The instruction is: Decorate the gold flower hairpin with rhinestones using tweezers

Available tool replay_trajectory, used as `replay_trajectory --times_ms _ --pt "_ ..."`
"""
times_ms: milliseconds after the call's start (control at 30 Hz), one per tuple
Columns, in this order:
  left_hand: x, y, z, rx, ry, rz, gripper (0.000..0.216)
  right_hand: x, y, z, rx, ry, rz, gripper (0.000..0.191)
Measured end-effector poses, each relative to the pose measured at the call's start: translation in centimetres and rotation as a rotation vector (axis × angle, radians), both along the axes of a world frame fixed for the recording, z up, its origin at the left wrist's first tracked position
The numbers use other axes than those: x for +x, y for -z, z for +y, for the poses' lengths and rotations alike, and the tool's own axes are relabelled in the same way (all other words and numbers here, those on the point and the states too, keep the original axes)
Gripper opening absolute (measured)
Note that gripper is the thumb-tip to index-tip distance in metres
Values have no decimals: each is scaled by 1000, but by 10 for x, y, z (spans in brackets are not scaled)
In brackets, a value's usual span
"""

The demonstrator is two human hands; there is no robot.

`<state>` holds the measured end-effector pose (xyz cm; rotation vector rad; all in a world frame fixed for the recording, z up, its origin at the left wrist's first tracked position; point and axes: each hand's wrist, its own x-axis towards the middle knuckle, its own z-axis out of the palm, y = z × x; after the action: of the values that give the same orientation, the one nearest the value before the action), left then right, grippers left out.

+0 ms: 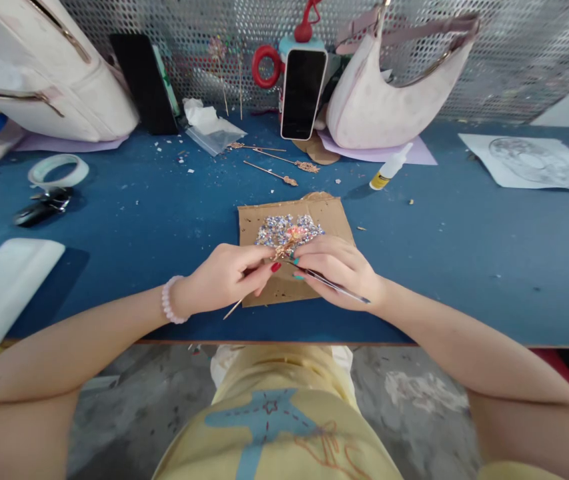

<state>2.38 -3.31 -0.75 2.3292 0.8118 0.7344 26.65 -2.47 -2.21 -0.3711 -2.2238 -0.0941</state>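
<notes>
Both hands meet over one cardboard sheet [331, 215] carrying a heap of glittery beads [284, 231] on the blue table [464, 253]. The left hand [224, 277] pinches a thin gold hairpin [279, 254], its stick slanting down-left toward the person. The right hand [339, 267] grips tweezers [331, 284] pointing left at the ornament; three more pins [277, 163] lie beyond.

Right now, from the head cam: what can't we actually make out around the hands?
- Gold hairpin: ornament end mostly hidden between the fingers of the left hand and right hand.
- Tweezers: tips hidden by the right hand's fingers; whether they grip anything cannot be told.
- Sequin pile on the cardboard: pieces too small to tell apart.
- White tray: cut off by the left edge.
- Drawing sheet: blurred, motif unclear.
</notes>
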Motion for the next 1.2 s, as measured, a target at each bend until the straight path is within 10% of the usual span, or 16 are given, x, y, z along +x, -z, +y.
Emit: replay_trajectory --times_ms 733,1200 --pt "0 -2 -1 109 -34 70 36 -10 6 -14 -380 -144 268 4" --pt "1 -2 -7 -404 33 -121 29 -3 5 -8 -159 -128 133 6"
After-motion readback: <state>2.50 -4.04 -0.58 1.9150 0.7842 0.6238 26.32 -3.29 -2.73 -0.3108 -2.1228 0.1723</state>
